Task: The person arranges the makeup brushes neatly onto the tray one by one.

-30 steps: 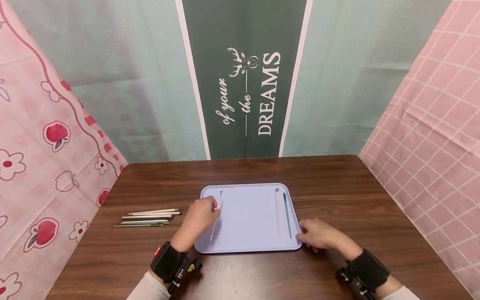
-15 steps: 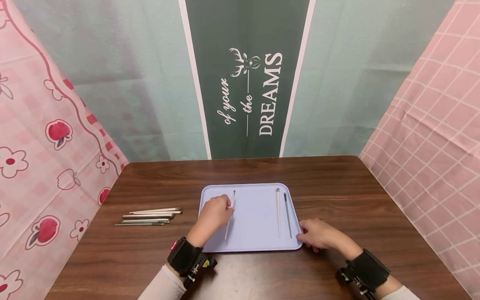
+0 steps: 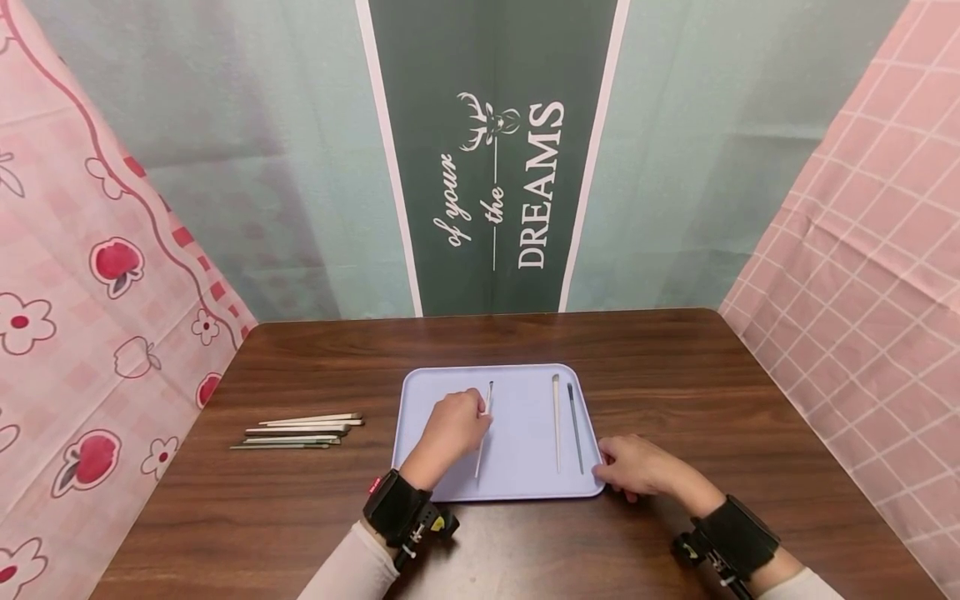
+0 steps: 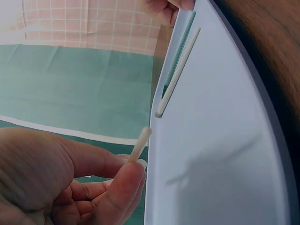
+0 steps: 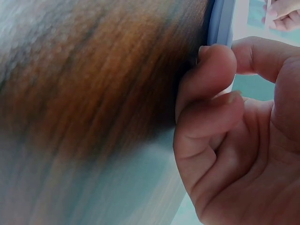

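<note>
Over the lavender tray (image 3: 521, 442), my left hand (image 3: 452, 427) pinches a slim pale paintbrush (image 3: 480, 458) between thumb and fingertips. The brush points roughly away from me, its dark tip at the far end; in the left wrist view a pale end of the brush (image 4: 139, 146) sticks out past the fingers, and a shadow falls on the tray. Two more brushes lie side by side along the tray's right side, one cream (image 3: 557, 429) and one grey-green (image 3: 576, 433). My right hand (image 3: 637, 467) grips the tray's right rim near its front corner, fingers curled at the edge.
Several pale and green paintbrushes (image 3: 296, 432) lie in a loose bundle on the brown wooden table (image 3: 667, 367), left of the tray. Patterned cloth hangs on the left (image 3: 112, 333) and right (image 3: 862, 250), and a green curtain (image 3: 300, 167) at the back.
My left hand has carried the paintbrush rightward from the tray's left side toward its middle. The right hand and the two brushes on the tray's right side stay put.
</note>
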Motion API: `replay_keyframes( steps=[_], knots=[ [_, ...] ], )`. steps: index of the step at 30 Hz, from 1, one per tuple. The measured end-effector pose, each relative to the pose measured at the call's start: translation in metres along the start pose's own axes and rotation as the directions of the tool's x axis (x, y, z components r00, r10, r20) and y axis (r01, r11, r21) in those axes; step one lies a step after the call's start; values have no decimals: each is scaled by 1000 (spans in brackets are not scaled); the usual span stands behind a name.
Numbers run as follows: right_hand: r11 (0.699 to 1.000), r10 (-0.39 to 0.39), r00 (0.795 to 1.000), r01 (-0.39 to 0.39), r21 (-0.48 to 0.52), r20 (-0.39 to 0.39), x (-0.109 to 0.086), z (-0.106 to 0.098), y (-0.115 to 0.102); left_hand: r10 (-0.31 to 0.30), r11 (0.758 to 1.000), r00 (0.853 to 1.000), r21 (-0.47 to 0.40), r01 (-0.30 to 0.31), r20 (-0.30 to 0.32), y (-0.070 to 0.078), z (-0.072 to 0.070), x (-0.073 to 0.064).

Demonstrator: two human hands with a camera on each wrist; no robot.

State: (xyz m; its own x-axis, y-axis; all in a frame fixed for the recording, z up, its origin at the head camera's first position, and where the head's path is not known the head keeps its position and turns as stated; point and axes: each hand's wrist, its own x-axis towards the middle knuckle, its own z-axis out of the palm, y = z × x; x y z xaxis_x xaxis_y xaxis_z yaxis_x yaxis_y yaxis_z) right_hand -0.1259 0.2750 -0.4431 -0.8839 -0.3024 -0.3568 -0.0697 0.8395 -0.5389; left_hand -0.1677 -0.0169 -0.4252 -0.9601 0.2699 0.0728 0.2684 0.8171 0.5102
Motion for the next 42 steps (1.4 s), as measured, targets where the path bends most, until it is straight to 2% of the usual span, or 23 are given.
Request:
replay_keyframes(
  steps=[8, 16, 26, 42],
  knots=[
    [1000, 3, 1000, -3, -11, -4, 1, 1, 1, 26, 1000, 999, 0, -26, -32, 11, 9, 3],
    [1000, -8, 1000, 8, -7, -6, 1, 2, 2, 0, 1000, 1000, -13, 0, -12, 21, 19, 8],
    [1000, -11, 1000, 11, -12, -3, 1, 1, 1, 3, 1000, 1000, 9, -3, -5, 34, 30, 17],
    [1000, -18, 1000, 17, -21, -15, 1, 2, 2, -28, 999, 999, 20, 27, 36, 44, 47, 30]
  ],
)
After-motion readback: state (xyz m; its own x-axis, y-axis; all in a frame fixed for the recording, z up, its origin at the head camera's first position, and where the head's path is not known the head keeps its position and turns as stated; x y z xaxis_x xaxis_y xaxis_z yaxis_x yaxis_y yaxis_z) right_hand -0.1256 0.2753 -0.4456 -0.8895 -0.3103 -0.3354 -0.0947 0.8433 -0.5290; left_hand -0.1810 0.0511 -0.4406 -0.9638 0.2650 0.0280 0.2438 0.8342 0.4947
